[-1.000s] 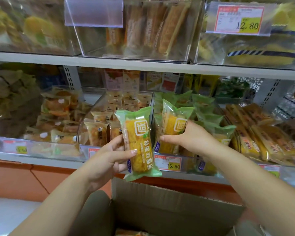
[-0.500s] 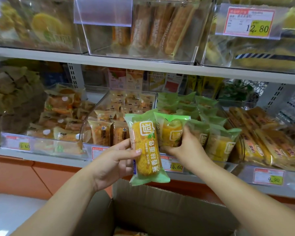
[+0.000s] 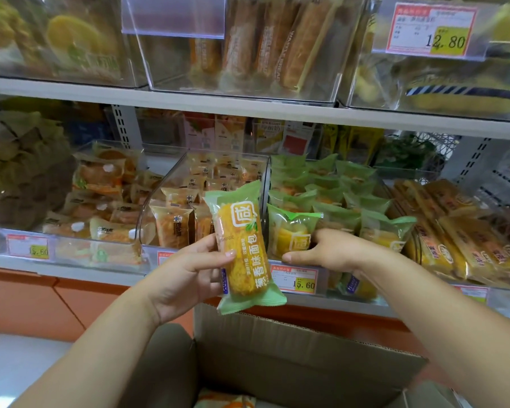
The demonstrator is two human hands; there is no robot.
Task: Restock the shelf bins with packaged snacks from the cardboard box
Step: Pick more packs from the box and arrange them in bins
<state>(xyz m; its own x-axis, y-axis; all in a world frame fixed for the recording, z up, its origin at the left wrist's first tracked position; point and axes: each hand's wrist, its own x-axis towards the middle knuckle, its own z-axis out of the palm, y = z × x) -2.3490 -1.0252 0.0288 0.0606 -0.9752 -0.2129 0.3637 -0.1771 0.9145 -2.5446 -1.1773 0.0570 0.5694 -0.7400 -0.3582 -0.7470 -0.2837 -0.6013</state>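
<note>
The left hand (image 3: 186,278) holds one green snack pack (image 3: 242,245). The thumb and fingers pinch it at its left side. The pack stands up tall, a bit tilted, in front of the shelf bins and above the cardboard box (image 3: 306,348). It has yellow bread inside.

The right hand (image 3: 333,251) is at the front of the clear bin (image 3: 331,279) full of green packs. Its fingers reach in and touch the front pack (image 3: 289,234) in that bin. The thumb sticks out to the left, just above the price tag (image 3: 296,279). I cannot tell if this hand grips the pack or only touches it.

The box is open and sits low, near the person. A little bit of a snack bag (image 3: 224,400) shows inside it.

To the left is a bin of tan packs (image 3: 171,228). To the right lie long yellow packs (image 3: 454,245).
</note>
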